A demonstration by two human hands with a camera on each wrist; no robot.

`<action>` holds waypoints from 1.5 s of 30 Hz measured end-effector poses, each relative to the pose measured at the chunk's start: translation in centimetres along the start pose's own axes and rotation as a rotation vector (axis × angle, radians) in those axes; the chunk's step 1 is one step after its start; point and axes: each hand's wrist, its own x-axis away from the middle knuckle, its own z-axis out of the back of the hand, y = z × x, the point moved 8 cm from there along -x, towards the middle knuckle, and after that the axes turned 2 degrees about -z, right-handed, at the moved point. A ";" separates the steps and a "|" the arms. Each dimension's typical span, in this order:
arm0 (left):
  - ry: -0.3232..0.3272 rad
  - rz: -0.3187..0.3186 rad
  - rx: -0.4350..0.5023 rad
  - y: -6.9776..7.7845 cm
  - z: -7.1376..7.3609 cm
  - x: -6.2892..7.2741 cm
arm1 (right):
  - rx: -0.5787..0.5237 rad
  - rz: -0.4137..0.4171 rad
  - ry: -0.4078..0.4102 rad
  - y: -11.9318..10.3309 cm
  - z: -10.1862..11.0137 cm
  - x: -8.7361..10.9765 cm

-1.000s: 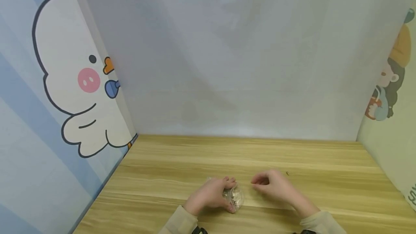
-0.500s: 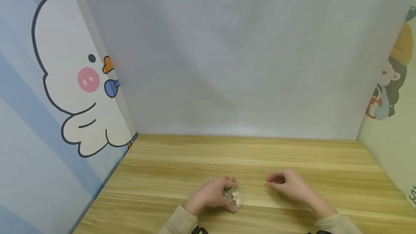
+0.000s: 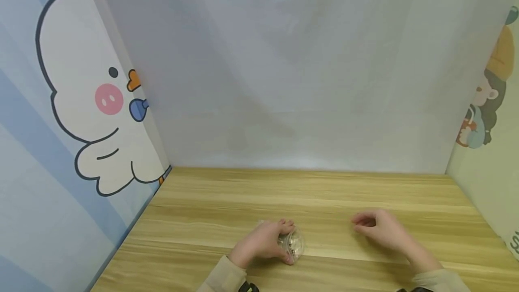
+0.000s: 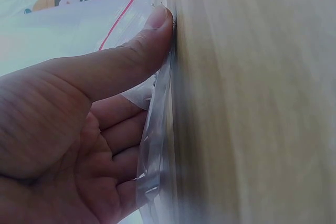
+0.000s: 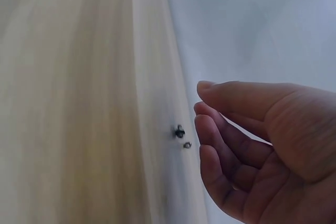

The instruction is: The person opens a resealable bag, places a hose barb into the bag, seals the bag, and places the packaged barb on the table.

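Note:
My left hand [image 3: 261, 242] grips a clear plastic zip bag [image 3: 297, 243] lying on the table, thumb along its near side and fingers along the far side. A few small dark metal bits show in the bag. In the left wrist view a red strip [image 4: 118, 22] runs along the bag's edge. My right hand [image 3: 385, 230] hovers low over the table to the right, fingers loosely bent, nothing visible between thumb and fingertips. Just beyond its fingertips, the right wrist view shows a small dark metal piece [image 5: 180, 131] and a smaller one [image 5: 187, 145], like tiny hardware; their exact kind is unclear.
The wood-grain table [image 3: 227, 193] spreads around both hands. A pale grey wall sheet [image 3: 284, 80] closes off the back. Printed cartoon panels stand at the left, with a white duck [image 3: 81, 80], and at the right.
My right hand has moved right, away from the bag, over the spot where a small metal piece lay in view. That piece is now hidden in the head view. My left hand stays put.

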 end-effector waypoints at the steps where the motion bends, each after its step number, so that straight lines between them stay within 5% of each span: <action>1: 0.000 0.000 0.003 0.0 0.0 0.0 | 0.001 -0.007 0.002 0.2 0.3 0.0; 16: 0.012 -0.001 -0.002 0.0 0.2 -0.1 | 0.039 0.006 0.040 1.5 2.3 0.3; 45: 0.010 -0.013 -0.001 -0.6 -0.3 -0.3 | 0.077 -0.074 -0.008 2.1 0.5 0.3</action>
